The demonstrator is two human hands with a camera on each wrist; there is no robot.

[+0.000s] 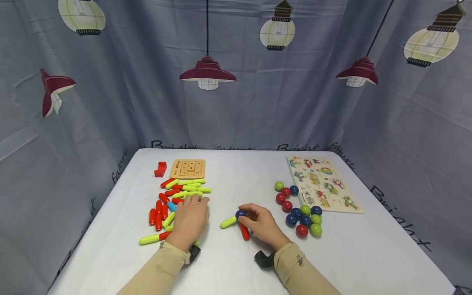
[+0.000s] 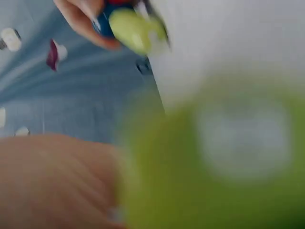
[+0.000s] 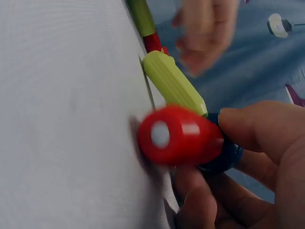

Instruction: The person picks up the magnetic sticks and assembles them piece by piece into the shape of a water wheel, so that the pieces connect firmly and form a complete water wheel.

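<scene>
In the head view my right hand (image 1: 263,227) holds a blue ball (image 1: 240,213) between thumb and fingers. A yellow-green rod (image 1: 228,222) and a red rod (image 1: 244,232) join onto this ball, pointing left and toward me. The right wrist view shows the red rod's (image 3: 178,136) grey round end close up. My left hand (image 1: 191,221) hangs palm down over the right side of a pile of red and yellow-green rods (image 1: 189,188), its fingers loosely bent and blurred. A blurred yellow-green rod (image 2: 167,176) looms large in the left wrist view.
A blue rod (image 1: 171,206) lies among the red ones. Behind the pile sit a red block (image 1: 160,169) and a wooden number board (image 1: 188,169). To the right are several green, red and blue balls (image 1: 305,220) beside a picture board (image 1: 324,184). Curtains enclose the white table (image 1: 239,176).
</scene>
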